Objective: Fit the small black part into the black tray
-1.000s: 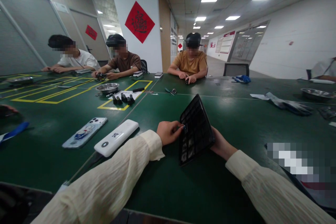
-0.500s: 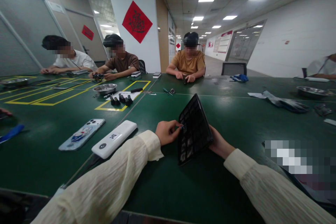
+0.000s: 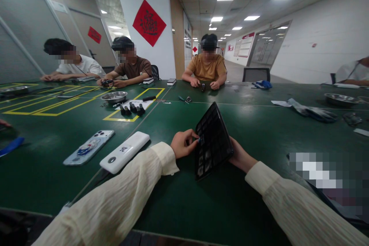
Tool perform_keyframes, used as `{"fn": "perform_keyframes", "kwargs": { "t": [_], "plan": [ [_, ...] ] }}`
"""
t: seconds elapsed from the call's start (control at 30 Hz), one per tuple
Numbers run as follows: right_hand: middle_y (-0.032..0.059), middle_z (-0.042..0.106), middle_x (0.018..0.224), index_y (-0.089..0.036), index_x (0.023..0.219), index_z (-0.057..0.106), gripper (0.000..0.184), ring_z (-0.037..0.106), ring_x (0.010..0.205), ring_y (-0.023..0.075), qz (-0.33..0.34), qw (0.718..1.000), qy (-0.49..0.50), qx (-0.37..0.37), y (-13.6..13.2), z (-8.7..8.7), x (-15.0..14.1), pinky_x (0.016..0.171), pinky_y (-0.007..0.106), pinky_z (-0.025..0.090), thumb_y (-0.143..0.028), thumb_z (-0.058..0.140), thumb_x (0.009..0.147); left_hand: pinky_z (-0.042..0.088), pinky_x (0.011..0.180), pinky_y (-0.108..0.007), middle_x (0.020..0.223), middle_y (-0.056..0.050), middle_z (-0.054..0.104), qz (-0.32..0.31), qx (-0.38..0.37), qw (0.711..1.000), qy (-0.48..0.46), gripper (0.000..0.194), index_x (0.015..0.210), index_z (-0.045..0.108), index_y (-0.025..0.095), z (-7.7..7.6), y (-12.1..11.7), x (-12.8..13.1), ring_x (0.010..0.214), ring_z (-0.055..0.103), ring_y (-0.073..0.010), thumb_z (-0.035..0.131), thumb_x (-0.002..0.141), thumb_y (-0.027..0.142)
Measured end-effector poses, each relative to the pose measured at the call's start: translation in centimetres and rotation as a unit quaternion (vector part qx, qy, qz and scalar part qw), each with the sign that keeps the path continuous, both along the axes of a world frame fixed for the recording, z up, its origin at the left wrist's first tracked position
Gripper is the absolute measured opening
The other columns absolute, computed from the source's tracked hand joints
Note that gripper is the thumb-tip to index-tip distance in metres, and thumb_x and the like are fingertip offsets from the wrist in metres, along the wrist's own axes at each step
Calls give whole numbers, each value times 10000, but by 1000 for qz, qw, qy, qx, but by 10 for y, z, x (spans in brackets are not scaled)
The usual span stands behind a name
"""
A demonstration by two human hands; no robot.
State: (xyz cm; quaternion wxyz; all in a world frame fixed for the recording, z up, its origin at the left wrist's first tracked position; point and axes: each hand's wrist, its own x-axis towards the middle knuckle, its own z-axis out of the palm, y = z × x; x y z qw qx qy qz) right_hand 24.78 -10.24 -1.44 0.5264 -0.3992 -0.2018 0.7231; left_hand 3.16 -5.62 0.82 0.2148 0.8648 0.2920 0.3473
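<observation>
Tilted steeply above the table is a black tray with a grid of square compartments, several at its lower left showing pale, shiny patches. My right hand grips its right edge, the fingers hidden behind it. At the tray's left side, my left hand is closed in a pinch against its face. A tiny bluish spot shows at those fingertips, too small to name. To the left of my left forearm lie a white power bank marked 26 and a phone in a pale blue picture case.
Small black cylindrical parts stand by a metal bowl. A screwdriver lies farther ahead. Gloves and another bowl sit at right. Across the green table a person in a tan shirt sits, with others left and right.
My hands and the tray keep nearly the same pose. The person across has moved their hands apart, leaving a small dark object standing on the table between them.
</observation>
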Motion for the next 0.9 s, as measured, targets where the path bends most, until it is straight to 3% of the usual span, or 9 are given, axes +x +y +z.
{"fn": "perform_keyframes", "kwargs": {
  "t": [0.37,0.9],
  "plan": [
    [8,641,674,-192,736,633,135,582,625,140,7,999,-20,28,-1,-1,0,627,268,481,-275,530,763,284,471,-203,445,81,426,-9,-32,999,21,190,902,526,161,1,0,1,401,374,-76,484,813,323],
    [24,675,719,-181,744,658,179,618,669,145,-11,999,-35,19,-6,7,-5,671,271,510,-271,509,787,277,464,-197,459,73,460,-23,-1,998,60,190,948,512,177,-1,2,0,401,405,-86,457,835,320]
  ]
}}
